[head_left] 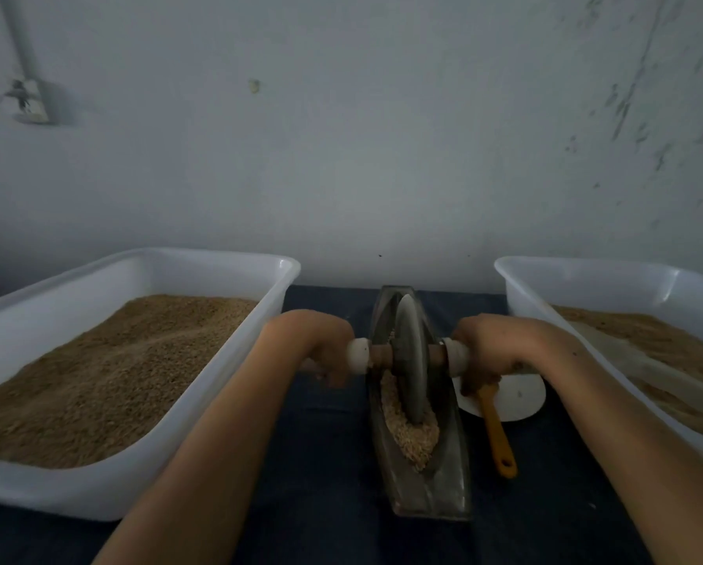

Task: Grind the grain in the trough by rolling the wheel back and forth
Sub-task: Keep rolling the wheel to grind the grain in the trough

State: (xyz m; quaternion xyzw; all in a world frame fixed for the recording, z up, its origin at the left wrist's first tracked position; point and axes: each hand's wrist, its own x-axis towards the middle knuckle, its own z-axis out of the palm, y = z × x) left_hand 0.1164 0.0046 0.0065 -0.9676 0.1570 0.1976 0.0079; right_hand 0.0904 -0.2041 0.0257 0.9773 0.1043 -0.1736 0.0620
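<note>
Head: grey wheel [411, 360], seemingly upright

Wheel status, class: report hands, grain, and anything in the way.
Left hand and right hand grip the axle ends. Wheel upright in trough, on grain. Brush beside trough, clear.

Right of the trough [423, 475], the right tub [586, 279] is cut off; the right hand [484, 352] hides the orange handle's [498, 438] far end

Dim, bluish, soft light throughout; wide-angle bending at the edges, slight blur on everything.
</note>
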